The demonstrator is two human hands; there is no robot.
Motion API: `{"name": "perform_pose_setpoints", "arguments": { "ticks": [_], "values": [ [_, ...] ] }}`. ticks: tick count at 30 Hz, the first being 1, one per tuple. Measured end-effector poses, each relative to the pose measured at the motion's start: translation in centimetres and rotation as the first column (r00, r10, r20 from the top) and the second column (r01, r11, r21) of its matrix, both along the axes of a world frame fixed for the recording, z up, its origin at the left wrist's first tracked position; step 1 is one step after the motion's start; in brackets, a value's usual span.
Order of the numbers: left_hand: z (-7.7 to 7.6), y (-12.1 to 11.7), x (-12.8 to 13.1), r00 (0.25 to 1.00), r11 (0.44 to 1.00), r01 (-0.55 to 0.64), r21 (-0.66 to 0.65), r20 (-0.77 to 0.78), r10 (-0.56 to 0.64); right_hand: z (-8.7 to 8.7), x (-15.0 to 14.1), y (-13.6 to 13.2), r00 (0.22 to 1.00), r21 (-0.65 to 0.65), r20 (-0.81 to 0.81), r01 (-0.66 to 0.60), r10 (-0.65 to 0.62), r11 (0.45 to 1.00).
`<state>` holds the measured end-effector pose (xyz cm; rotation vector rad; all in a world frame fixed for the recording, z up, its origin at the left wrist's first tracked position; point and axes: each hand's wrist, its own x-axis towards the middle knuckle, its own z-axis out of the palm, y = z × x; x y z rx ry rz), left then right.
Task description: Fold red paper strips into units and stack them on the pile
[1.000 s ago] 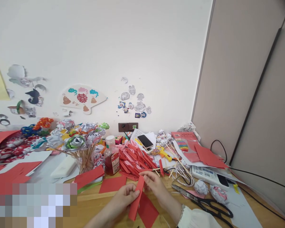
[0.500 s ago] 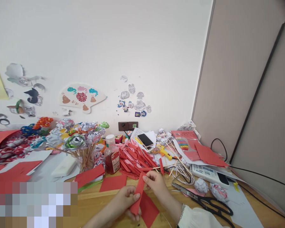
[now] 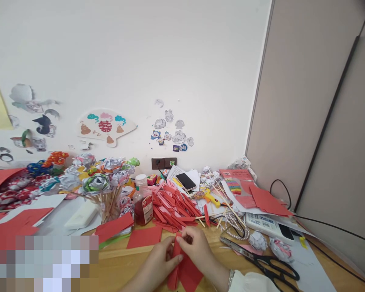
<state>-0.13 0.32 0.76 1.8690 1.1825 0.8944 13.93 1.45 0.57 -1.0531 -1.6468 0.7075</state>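
A narrow folded strip of red paper point(image 3: 173, 278) stands lengthwise between my hands at the bottom middle. My left hand point(image 3: 164, 257) grips its left side, thumb pressed on the front. At the strip's top edge, my right hand point(image 3: 194, 247) pinches the paper between thumb and fingers. Beneath lies a red paper square point(image 3: 190, 271) on the wooden table point(image 3: 115, 263), partly covered by my hands. Another red sheet point(image 3: 144, 237) rests flat just beyond my left hand. A heap of folded red strips point(image 3: 173, 202) sits behind my hands.
Black-handled scissors point(image 3: 270, 263) lie at the right, near crumpled paper balls point(image 3: 258, 240) and a bead string point(image 3: 232, 227). Farther back are a bottle of red liquid point(image 3: 142, 205), a phone point(image 3: 186, 181) and a yellow glue gun point(image 3: 211, 197). Paper flowers point(image 3: 97, 181) stand on the left.
The red strip now looks narrower, folded lengthwise. My right hand has come down slightly and closer to my left hand along the strip.
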Motion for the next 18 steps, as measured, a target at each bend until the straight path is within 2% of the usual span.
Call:
{"name": "perform_pose_setpoints", "arguments": {
  "ticks": [3, 7, 9, 11, 13, 15, 18],
  "values": [
    [0.1, -0.1, 0.0, 0.998, 0.999, 0.019, -0.049, 0.057, -0.016, 0.2, 0.1, -0.1, 0.996, -0.043, -0.061, -0.066, 0.063, 0.997],
    [1.0, -0.3, 0.2, 0.953, 0.964, 0.182, -0.193, 0.277, -0.124, 0.4, 0.5, 0.1, 0.969, -0.101, -0.197, -0.170, 0.148, 0.980],
    [1.2, -0.5, 0.1, 0.929, 0.945, 0.213, -0.249, 0.350, -0.117, 0.4, 0.6, 0.2, 0.955, -0.114, -0.241, -0.204, 0.172, 0.972],
    [1.3, -0.6, 0.0, 0.928, 0.942, 0.158, -0.297, 0.369, -0.040, 0.4, 0.6, 0.3, 0.944, -0.122, -0.274, -0.221, 0.181, 0.968],
    [1.3, -0.6, -0.1, 0.943, 0.960, 0.024, -0.280, 0.326, 0.071, 0.3, 0.5, 0.3, 0.933, -0.128, -0.300, -0.246, 0.199, 0.961],
    [1.4, -0.5, -0.2, 0.958, 0.978, -0.100, -0.182, 0.247, 0.143, 0.2, 0.5, 0.2, 0.914, -0.127, -0.328, -0.292, 0.238, 0.948],
    [2.0, -0.4, -0.3, 0.980, 0.990, -0.129, -0.048, 0.145, 0.135, 0.0, 0.3, 0.1, 0.876, -0.142, -0.374, -0.377, 0.303, 0.915]
  ]
}}
